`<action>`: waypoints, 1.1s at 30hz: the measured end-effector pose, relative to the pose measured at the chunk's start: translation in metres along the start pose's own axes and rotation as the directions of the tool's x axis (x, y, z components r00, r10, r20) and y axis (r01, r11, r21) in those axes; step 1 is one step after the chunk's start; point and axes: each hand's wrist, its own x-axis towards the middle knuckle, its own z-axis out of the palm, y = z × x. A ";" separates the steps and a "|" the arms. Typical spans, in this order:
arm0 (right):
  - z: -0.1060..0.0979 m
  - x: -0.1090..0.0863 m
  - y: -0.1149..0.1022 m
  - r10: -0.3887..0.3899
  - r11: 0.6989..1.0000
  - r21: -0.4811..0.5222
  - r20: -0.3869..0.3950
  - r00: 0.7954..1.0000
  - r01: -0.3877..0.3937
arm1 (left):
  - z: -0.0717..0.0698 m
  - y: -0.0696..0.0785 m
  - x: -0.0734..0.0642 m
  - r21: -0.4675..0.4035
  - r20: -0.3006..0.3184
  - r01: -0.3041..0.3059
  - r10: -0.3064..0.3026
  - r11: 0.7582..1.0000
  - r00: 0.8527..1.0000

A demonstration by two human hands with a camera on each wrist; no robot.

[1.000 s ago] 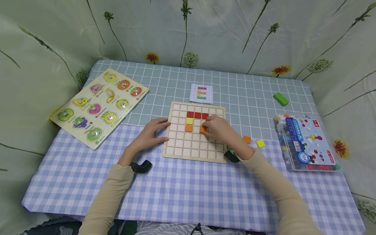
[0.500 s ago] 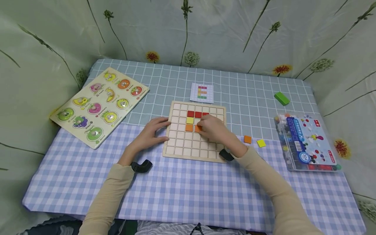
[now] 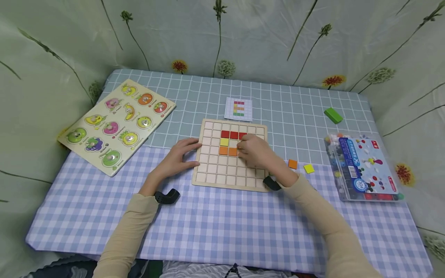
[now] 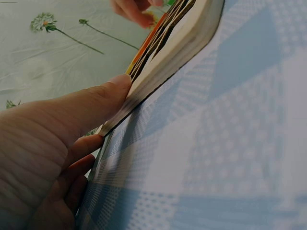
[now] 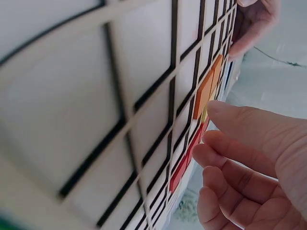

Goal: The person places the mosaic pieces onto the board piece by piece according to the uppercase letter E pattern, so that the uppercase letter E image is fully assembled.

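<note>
A wooden grid board (image 3: 208,178) lies in the middle of the table. Set in its cells are red tiles (image 3: 225,134), a yellow tile (image 3: 224,142) below the leftmost red one, and two orange tiles (image 3: 228,151) side by side. My left hand (image 3: 178,155) touches the board's left edge, thumb and fingers spread apart; its thumb (image 4: 115,88) rests on the rim in the left wrist view. Over the board, my right hand (image 3: 258,153) is just right of the second orange tile, with bent fingers and no tile visible in them. In the right wrist view, its thumb tip overlaps the tiles.
A pattern card (image 3: 243,116) lies behind the board. Loose orange (image 3: 292,164) and yellow (image 3: 309,168) tiles lie to its right. Farther right are a green block (image 3: 333,115) and a clear plastic box (image 3: 365,166). A fruit puzzle board (image 3: 139,133) lies at left.
My right hand has moved the second orange tile left, against the first, and let it go, then shifted slightly right. My left hand has stayed at the board's edge.
</note>
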 end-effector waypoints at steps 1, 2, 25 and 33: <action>-0.001 -0.003 0.002 0.009 1.000 0.001 -0.004 1.000 -0.009 | 0.000 0.000 0.000 0.003 0.000 -0.003 0.003 1.000 1.000; -0.002 -0.006 0.003 0.018 1.000 0.002 -0.008 1.000 -0.018 | 0.000 0.000 0.000 0.003 -0.002 -0.005 0.005 1.000 1.000; -0.028 -0.071 0.047 0.169 0.983 -0.071 -0.004 0.986 -0.168 | 0.000 -0.001 0.000 0.013 -0.005 -0.024 0.024 1.000 1.000; -0.029 -0.088 0.057 0.203 0.976 -0.081 -0.016 0.979 -0.203 | 0.001 -0.001 0.000 0.002 -0.005 -0.024 0.024 1.000 1.000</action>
